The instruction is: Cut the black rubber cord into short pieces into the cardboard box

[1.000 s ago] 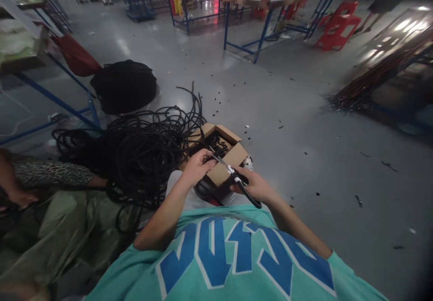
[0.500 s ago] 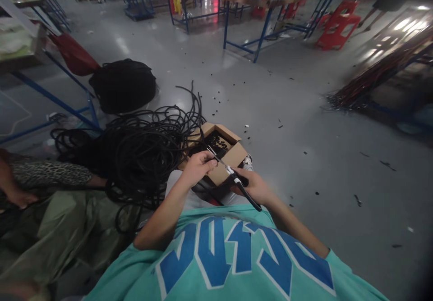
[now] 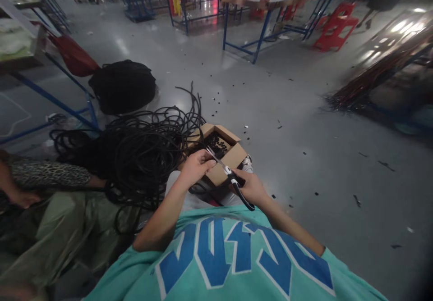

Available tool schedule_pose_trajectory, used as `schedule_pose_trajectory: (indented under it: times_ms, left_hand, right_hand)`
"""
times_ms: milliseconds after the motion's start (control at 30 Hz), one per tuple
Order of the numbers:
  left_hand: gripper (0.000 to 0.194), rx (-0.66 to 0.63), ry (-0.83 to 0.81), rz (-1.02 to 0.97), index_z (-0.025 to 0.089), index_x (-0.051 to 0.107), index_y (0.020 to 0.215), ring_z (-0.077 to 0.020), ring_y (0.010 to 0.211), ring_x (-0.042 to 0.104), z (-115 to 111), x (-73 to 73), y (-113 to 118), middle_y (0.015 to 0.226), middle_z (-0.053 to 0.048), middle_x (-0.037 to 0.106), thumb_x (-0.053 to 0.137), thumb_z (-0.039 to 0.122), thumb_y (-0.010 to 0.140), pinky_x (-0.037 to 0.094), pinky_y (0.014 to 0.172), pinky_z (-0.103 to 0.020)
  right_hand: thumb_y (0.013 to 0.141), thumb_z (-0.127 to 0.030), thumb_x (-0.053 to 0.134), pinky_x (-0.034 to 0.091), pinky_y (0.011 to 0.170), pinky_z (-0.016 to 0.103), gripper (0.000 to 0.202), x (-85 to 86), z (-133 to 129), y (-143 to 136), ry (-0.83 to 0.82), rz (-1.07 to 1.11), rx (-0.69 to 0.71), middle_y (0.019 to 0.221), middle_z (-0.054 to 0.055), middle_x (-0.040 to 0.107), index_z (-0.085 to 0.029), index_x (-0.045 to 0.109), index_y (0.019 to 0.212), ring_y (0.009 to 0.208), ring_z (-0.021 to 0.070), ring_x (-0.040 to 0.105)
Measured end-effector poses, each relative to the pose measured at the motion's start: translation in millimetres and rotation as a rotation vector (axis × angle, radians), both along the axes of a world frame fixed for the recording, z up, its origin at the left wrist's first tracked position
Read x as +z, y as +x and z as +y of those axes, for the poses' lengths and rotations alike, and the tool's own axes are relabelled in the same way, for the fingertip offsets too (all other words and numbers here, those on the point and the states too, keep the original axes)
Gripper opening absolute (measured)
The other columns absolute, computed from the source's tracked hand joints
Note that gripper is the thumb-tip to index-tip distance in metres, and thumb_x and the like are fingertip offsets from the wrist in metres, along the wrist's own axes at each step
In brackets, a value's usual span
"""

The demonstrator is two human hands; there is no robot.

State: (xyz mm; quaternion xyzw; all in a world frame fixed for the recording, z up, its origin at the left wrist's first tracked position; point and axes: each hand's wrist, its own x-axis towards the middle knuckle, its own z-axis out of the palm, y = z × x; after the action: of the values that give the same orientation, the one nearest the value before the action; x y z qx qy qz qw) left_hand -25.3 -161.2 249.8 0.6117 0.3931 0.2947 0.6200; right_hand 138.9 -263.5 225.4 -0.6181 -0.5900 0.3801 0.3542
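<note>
My right hand (image 3: pixel 251 187) is wrapped round the handles of a pair of scissors (image 3: pixel 237 187), black with white parts near the pivot. The metal blades point up and left, over the cardboard box (image 3: pixel 233 157), with their tips close to my left fingers. My left hand (image 3: pixel 197 166) is closed in a pinch beside the blades. A length of black tubing (image 3: pixel 202 133) comes down from the pile toward those fingers, though its end is hidden there. Small black cut pieces (image 3: pixel 216 142) lie inside the open box between my legs.
A tangled heap of black tubing (image 3: pixel 142 152) lies to the left, with a dark round bundle (image 3: pixel 123 87) behind it. Another person's hand (image 3: pixel 25 198) is at far left. Blue-legged tables (image 3: pixel 255 35), a red stool (image 3: pixel 338 28) and scattered scraps (image 3: pixel 357 200) are around the floor.
My right hand and the scissors have shifted slightly left, and the blades look closer together. My left hand has barely moved.
</note>
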Motion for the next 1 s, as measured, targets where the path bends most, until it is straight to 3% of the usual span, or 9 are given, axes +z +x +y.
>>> schedule_pose_trajectory:
  times_ms: [167, 267, 533, 700, 767, 900, 1000]
  left_hand:
    - [0.016, 0.011, 0.048, 0.09, 0.012, 0.056, 0.073, -0.0052, 0.042, 0.045, -1.3, 3.9, -1.8, 0.053, 0.004, 0.053, 0.06, 0.023, 0.064, 0.034, 0.044, -0.018]
    - [0.015, -0.04, 0.02, 0.098, 0.012, 0.055, 0.07, -0.0048, 0.038, 0.042, -2.8, 4.7, -2.2, 0.045, 0.005, 0.048, 0.059, 0.026, 0.066, 0.03, 0.041, -0.018]
    - [0.029, -0.058, -0.172, -0.075, 0.011, 0.051, 0.068, -0.0043, 0.035, 0.042, -2.5, 1.2, 0.2, 0.054, 0.001, 0.054, 0.066, 0.036, 0.061, 0.026, 0.034, -0.018]
    - [0.03, -0.078, -0.193, -0.09, 0.011, 0.05, 0.068, -0.0042, 0.036, 0.042, 4.2, -6.8, 0.9, 0.055, 0.001, 0.054, 0.065, 0.036, 0.062, 0.028, 0.036, -0.018]
    - [0.027, -0.073, -0.144, -0.069, 0.012, 0.052, 0.073, -0.0054, 0.041, 0.046, 5.8, -11.8, 2.1, 0.061, 0.0, 0.057, 0.064, 0.034, 0.064, 0.033, 0.041, -0.019]
    - [0.024, 0.034, 0.123, 0.077, 0.013, 0.056, 0.08, -0.0112, 0.069, 0.057, 4.8, -19.8, 4.5, 0.081, -0.004, 0.062, 0.065, 0.023, 0.061, 0.043, 0.063, -0.023]
    - [0.017, 0.097, 0.226, 0.202, 0.014, 0.057, 0.079, -0.0112, 0.061, 0.057, 2.4, -21.8, 4.8, 0.074, -0.003, 0.062, 0.059, 0.025, 0.067, 0.043, 0.061, -0.024]
  right_hand:
    - [0.061, -0.022, 0.06, 0.043, 0.074, 0.029, 0.046, 0.7, 8.0, 11.7, -0.107, 0.223, 0.198, 0.085, 0.003, 0.064, -0.014, 0.06, 0.106, 0.081, 0.0192, 0.057]
    - [0.06, -0.025, 0.065, 0.041, 0.074, 0.03, 0.051, 4.4, 11.7, 15.4, -0.132, 0.255, 0.239, 0.076, 0.001, 0.06, -0.014, 0.057, 0.11, 0.08, 0.0186, 0.055]
    - [0.058, -0.02, 0.063, 0.041, 0.077, 0.03, 0.046, -5.2, 10.7, 7.5, -0.076, 0.286, 0.157, 0.091, 0.003, 0.062, -0.016, 0.06, 0.105, 0.084, 0.0191, 0.055]
    - [0.056, -0.017, 0.06, 0.043, 0.076, 0.03, 0.041, -9.9, 13.6, 6.8, -0.072, 0.184, 0.079, 0.085, 0.002, 0.064, -0.016, 0.064, 0.097, 0.082, 0.0205, 0.057]
    - [0.055, -0.016, 0.059, 0.043, 0.073, 0.029, 0.041, -9.6, 16.5, 7.3, -0.083, 0.159, 0.055, 0.082, 0.001, 0.064, -0.017, 0.065, 0.096, 0.08, 0.0201, 0.057]
    - [0.054, -0.018, 0.06, 0.042, 0.068, 0.027, 0.042, -6.5, 21.1, 7.6, -0.119, 0.201, 0.043, 0.079, 0.001, 0.063, -0.016, 0.064, 0.095, 0.073, 0.0174, 0.055]
    - [0.057, -0.021, 0.06, 0.04, 0.057, 0.025, 0.044, -3.9, 22.9, 7.8, -0.252, 0.317, 0.095, 0.064, -0.001, 0.056, -0.015, 0.062, 0.1, 0.057, 0.0122, 0.049]
